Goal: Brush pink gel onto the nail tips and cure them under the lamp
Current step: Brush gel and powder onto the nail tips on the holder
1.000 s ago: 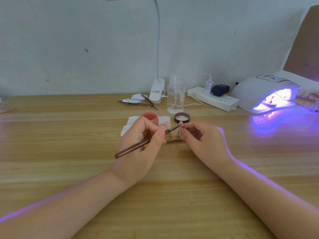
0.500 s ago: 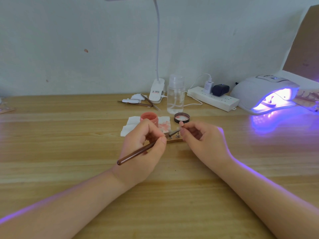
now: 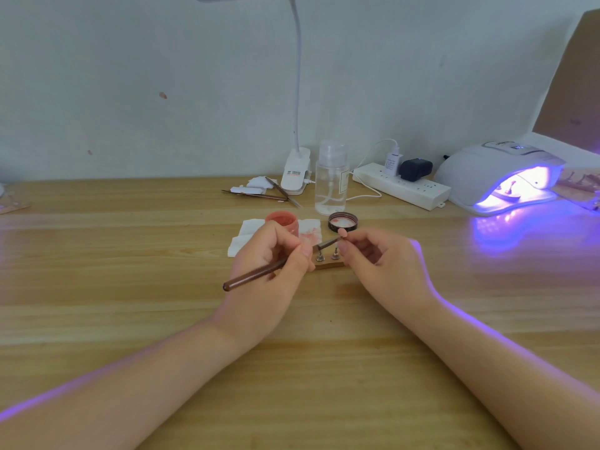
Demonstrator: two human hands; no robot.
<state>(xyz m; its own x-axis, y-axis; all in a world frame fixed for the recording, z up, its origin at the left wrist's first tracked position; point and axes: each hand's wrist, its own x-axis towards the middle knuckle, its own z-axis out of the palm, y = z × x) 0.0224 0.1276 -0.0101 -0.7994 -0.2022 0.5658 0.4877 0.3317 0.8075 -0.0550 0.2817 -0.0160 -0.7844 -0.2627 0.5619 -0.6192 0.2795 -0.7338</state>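
Gripping a brown brush (image 3: 256, 273) at frame centre, the left hand (image 3: 272, 274) touches its bristles to a pink nail tip (image 3: 343, 233) pinched by the right hand (image 3: 383, 264); the desk-lamp clip's label (image 3: 293, 173) looks unreadable.

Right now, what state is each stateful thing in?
White dome curing lamp: lit violet.
Small pink gel jar: open.
Dark round lid: off, on table.
Brown-handled brush: gripped by left hand.
Pink nail tip: pinched by right hand.
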